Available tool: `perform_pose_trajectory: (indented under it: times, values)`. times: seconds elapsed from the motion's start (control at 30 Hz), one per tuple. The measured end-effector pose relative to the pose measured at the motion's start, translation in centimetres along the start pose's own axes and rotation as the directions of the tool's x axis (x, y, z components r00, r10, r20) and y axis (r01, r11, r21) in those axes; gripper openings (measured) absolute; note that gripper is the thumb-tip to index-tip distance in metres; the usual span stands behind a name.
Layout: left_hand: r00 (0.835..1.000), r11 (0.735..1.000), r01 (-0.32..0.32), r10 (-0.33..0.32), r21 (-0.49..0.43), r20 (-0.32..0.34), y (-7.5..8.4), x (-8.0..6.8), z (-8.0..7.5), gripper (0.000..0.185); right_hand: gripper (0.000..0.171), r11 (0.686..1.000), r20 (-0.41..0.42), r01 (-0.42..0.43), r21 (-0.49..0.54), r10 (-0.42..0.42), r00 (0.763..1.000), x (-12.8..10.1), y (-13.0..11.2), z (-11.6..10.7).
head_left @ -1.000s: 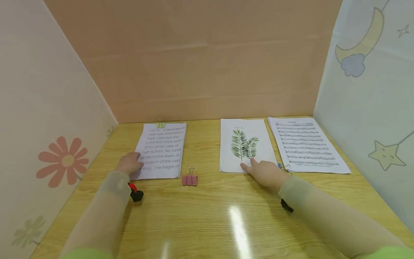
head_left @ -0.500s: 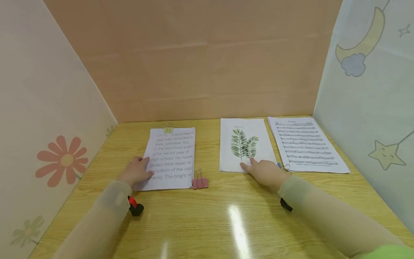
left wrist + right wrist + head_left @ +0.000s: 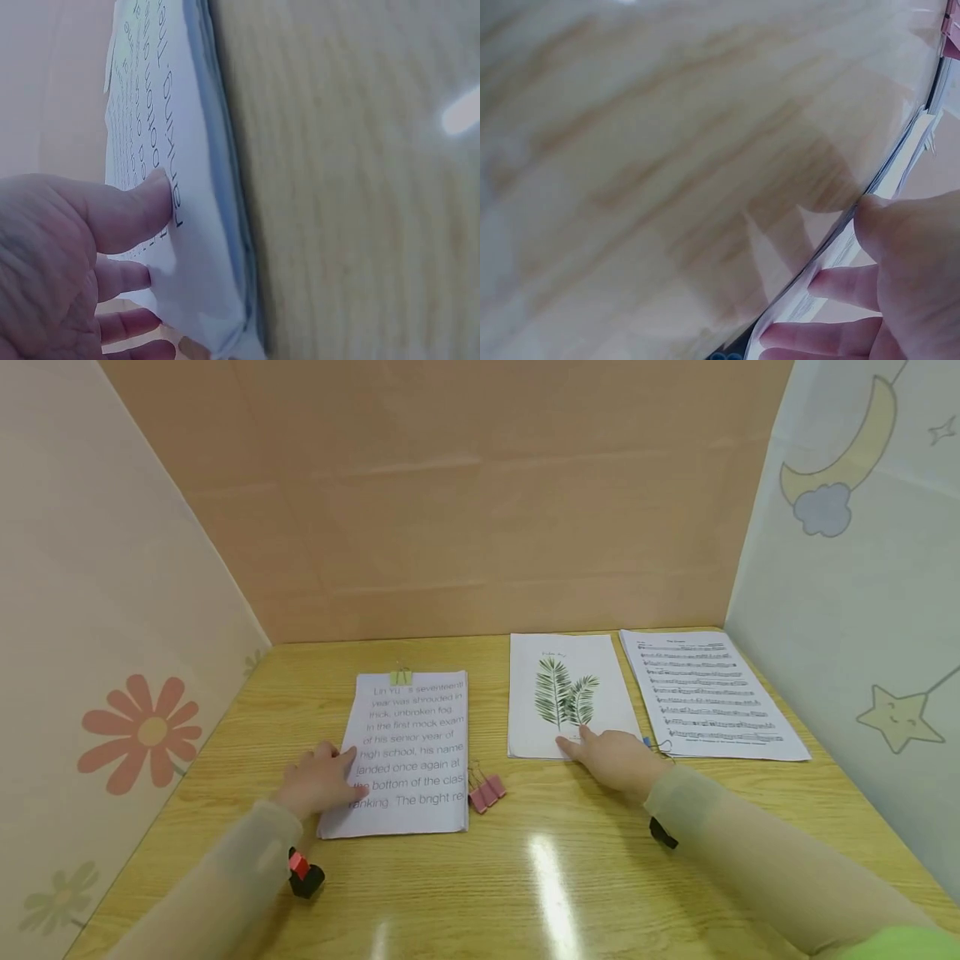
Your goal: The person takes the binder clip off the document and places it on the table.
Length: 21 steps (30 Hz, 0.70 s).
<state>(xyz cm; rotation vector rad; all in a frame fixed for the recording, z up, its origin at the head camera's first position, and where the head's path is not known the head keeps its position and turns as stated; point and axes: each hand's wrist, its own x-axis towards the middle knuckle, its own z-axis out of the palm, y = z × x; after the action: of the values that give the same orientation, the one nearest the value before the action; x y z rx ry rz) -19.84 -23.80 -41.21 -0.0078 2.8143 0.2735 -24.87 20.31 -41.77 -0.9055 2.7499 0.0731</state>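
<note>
My left hand (image 3: pixel 318 779) rests at the lower left edge of a stack of printed text pages (image 3: pixel 408 752), thumb and index fingertip pressing on the top sheet. A pale yellow binder clip (image 3: pixel 401 677) sits on that stack's top edge. Beside its lower right edge lies a pink binder clip (image 3: pixel 487 792). In the left wrist view the thumb (image 3: pixel 146 214) lies flat over the print, the other fingers along the edge. My right hand (image 3: pixel 617 762) touches the bottom edge of a stack topped by a leaf drawing (image 3: pixel 568 693), fingers loosely extended.
Sheet music (image 3: pixel 708 693) lies at the right. A blue binder clip (image 3: pixel 649 742) shows at its lower left corner, beside my right hand. A brown back wall (image 3: pixel 480 510) and printed side walls enclose the wooden table (image 3: pixel 450 893).
My left hand has slid the text stack toward me and to the right. The pink binder clip has shifted right and turned with it. My right hand has stayed put.
</note>
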Motion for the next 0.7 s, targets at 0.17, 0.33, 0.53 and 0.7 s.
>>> perform_pose_trajectory:
  times: [0.17,0.33,0.53,0.7]
  values:
    - [1.0,1.0,-0.014,0.014,0.015,-0.016,0.4,-0.9,0.6,0.084,0.05,1.0,-0.02,0.014,-0.013,-0.015,1.0,0.0,0.1,0.1]
    - [0.999,0.999,-0.031,0.032,0.03,-0.023,0.8,-1.6,0.9,0.085,0.053,1.0,-0.026,0.02,-0.015,-0.021,0.999,-0.1,0.2,0.1]
    - [0.996,0.985,-0.091,0.093,0.148,-0.004,1.3,-1.6,-0.6,0.074,0.052,0.999,-0.04,0.032,-0.037,-0.034,0.999,-0.2,0.1,0.1]
    - [0.991,0.973,-0.135,0.131,0.187,0.029,1.4,0.4,-3.5,0.053,0.05,0.999,-0.045,0.038,-0.032,-0.039,0.998,-0.2,-0.1,-0.1]
